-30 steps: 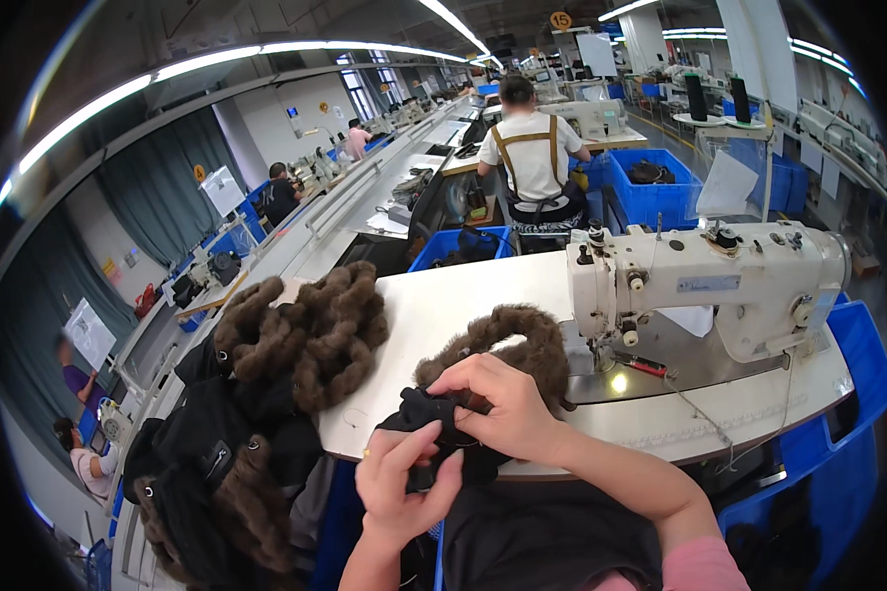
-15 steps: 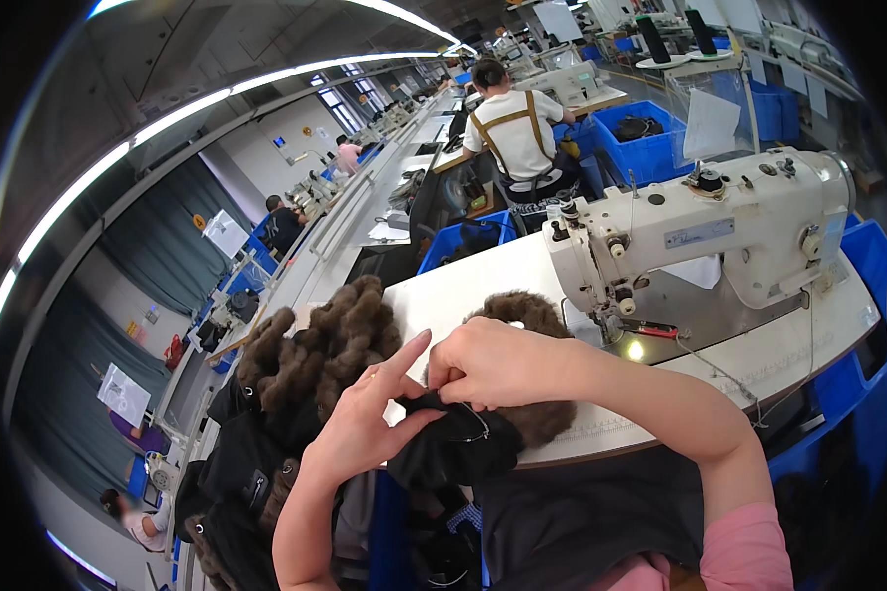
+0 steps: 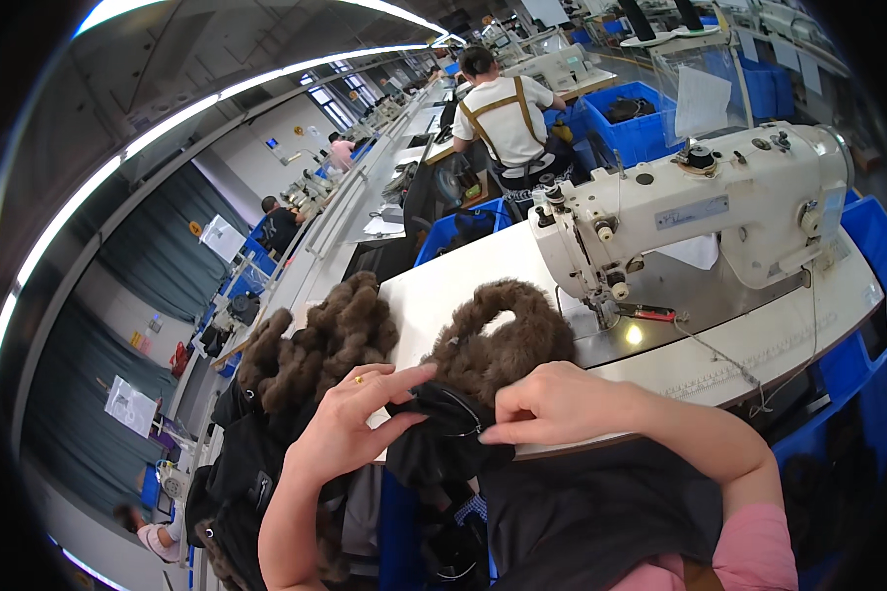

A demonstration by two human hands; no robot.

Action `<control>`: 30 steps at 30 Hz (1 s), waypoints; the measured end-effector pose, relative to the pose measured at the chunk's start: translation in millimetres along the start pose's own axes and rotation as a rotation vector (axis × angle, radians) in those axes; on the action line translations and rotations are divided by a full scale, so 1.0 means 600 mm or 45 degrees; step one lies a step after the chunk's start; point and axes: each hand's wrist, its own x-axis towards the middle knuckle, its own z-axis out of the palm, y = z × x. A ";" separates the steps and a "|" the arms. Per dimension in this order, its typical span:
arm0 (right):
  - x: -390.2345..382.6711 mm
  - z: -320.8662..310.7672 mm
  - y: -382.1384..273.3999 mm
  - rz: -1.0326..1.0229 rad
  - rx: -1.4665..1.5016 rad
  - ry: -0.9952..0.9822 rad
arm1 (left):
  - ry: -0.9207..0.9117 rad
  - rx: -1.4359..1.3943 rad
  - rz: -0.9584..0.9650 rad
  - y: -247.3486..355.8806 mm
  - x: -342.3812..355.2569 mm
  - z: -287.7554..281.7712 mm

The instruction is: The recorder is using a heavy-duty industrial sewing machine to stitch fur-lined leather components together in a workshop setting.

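Left hand [image 3: 350, 419]: forearm rises from the lower edge, bare, wrist bent slightly back. Palm faces down and to the right; fingers spread and loosely curved, the thumb stretched out toward the other hand. A gold ring sits on one finger (which finger cannot be told). Fingertips rest lightly, not clenched.

Right hand [image 3: 552, 404]: arm enters from the lower right, bent sharply at the elbow, pink short sleeve at the upper arm. Forearm runs leftward. Knuckles up, fingers curled under, index tip pointing toward the left hand. Hands near, not touching
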 end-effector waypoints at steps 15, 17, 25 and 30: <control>0.058 0.120 0.080 -0.508 -0.618 1.138 | -0.652 0.347 0.282 0.052 0.027 -0.023; 0.047 0.084 0.097 -0.643 -0.632 1.019 | -0.721 0.567 0.363 0.071 0.027 -0.008; 0.026 0.048 0.094 -0.675 -0.368 0.861 | -0.406 0.502 0.472 0.055 0.051 -0.003; 0.013 0.066 0.071 -0.636 -0.157 1.044 | -0.448 0.492 0.479 0.062 0.097 -0.020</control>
